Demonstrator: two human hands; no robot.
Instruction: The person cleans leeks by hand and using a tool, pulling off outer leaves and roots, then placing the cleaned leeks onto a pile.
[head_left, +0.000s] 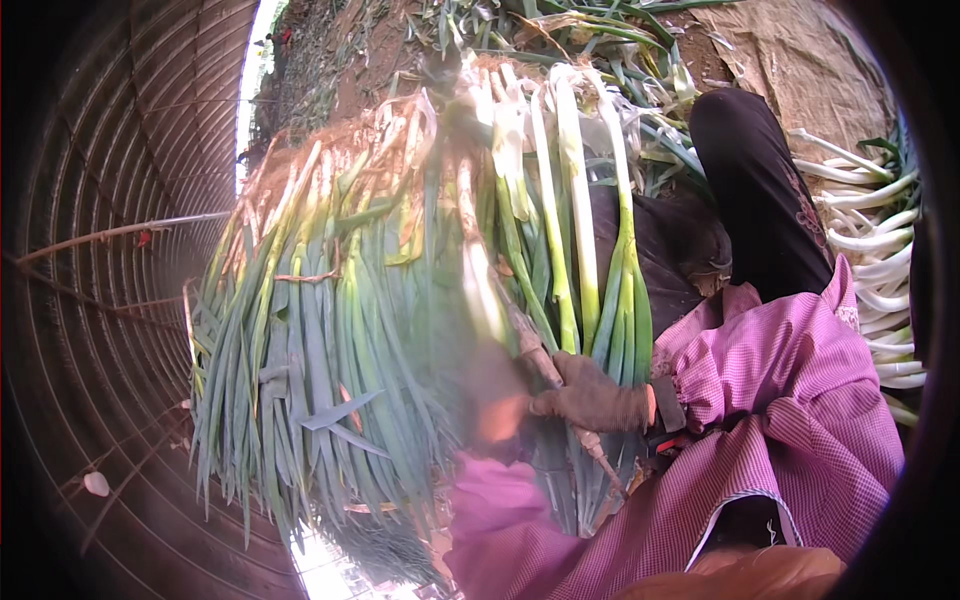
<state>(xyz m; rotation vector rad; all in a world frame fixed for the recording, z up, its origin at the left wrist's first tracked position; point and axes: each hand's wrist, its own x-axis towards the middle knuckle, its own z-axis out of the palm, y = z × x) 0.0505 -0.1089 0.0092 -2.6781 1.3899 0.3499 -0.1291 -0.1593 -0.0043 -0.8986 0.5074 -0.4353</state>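
My left hand (496, 386), in a brown glove and blurred by motion, is at the lower end of a pale long green onion stalk (480, 289); its grip cannot be made out. Close to its right, my right hand (596, 394), in a brown knit glove, is closed round a thin knobbly brown stick (534, 349). Several cleaned long green onions (576, 187), white shafts up, stand beyond the right hand, their leaves running down beside and beneath it. Left of both hands lies a big heap of untrimmed green onions (322, 315), with brown roots and hanging leaves.
A ribbed curved wall (120, 315) with thin poles rises at the left. Onion leaves and peelings (637, 37) litter the ground at the top, beside brown sheeting (817, 67). My bent knee (739, 142) is at the right. Beyond it lies a row of white-stemmed onions (885, 262).
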